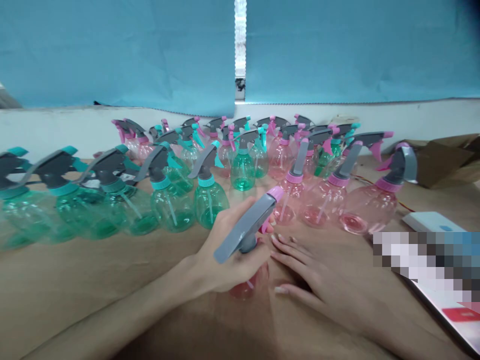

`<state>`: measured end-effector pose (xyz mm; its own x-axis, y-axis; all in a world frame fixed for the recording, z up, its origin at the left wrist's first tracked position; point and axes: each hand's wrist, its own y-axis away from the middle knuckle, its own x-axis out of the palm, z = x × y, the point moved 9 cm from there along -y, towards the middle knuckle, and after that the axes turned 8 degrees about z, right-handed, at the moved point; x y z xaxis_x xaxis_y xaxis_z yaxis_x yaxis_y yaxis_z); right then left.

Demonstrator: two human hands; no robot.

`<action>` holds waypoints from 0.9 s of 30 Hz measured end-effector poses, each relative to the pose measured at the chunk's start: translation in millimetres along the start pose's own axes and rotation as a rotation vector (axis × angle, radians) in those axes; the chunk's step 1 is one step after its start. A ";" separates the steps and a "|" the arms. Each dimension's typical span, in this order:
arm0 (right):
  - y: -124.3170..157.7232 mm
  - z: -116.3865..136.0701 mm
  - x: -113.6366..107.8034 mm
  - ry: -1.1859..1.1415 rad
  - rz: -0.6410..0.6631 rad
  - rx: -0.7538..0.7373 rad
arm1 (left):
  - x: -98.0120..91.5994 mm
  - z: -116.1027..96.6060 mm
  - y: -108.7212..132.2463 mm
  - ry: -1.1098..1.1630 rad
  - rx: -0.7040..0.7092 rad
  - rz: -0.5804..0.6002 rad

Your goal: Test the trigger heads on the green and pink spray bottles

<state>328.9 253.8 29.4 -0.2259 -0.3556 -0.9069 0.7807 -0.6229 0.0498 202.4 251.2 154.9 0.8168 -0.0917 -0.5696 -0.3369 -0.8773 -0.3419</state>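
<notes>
My left hand (pixel 228 265) is wrapped round the neck of a pink spray bottle (pixel 244 291) with a grey head and a pink nozzle that points up and to the right. To the right of that bottle, my right hand (pixel 303 270) rests low over the brown table (pixel 157 295), its fingers apart and nothing in them. Just beyond my hands stand a green spray bottle (pixel 211 202) with a turquoise collar on the left and a pink spray bottle (pixel 288 200) on the right.
Several green bottles (pixel 172 210) line the left side, several pink ones (pixel 324 205) the right, with mixed rows behind. A white box (pixel 433 221), a partly blurred flat object (pixel 437 290) and a brown package (pixel 442 160) lie at the right. Blue cloth (pixel 123 55) hangs behind.
</notes>
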 end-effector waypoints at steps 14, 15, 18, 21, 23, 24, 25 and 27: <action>-0.8 2.9 -0.6 0.025 0.028 -0.012 | 3.7 6.0 1.0 0.032 0.017 -0.001; -0.8 2.7 -0.8 0.025 0.030 -0.008 | 4.1 6.5 1.0 0.033 0.016 0.001; -0.6 2.0 -1.0 0.013 0.030 0.003 | 6.1 7.5 0.8 0.056 0.013 0.020; -0.6 2.0 0.9 0.018 0.042 0.003 | 5.5 6.3 1.3 0.052 0.024 0.017; -0.5 1.8 1.6 0.025 0.047 0.007 | 4.3 5.7 1.7 0.033 0.027 0.007; -0.4 1.9 1.4 0.025 0.048 0.009 | 4.1 5.8 1.9 0.021 0.023 0.006; -0.3 2.1 1.0 0.025 0.048 0.009 | 4.0 6.1 1.9 0.012 0.020 0.005; -0.5 2.4 0.6 0.033 0.056 0.015 | 4.2 6.7 1.9 0.008 0.014 0.008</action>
<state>327.0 252.2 29.9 -0.1622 -0.3672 -0.9159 0.7828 -0.6130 0.1071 202.1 252.3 146.8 0.8178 -0.1030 -0.5661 -0.3500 -0.8700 -0.3474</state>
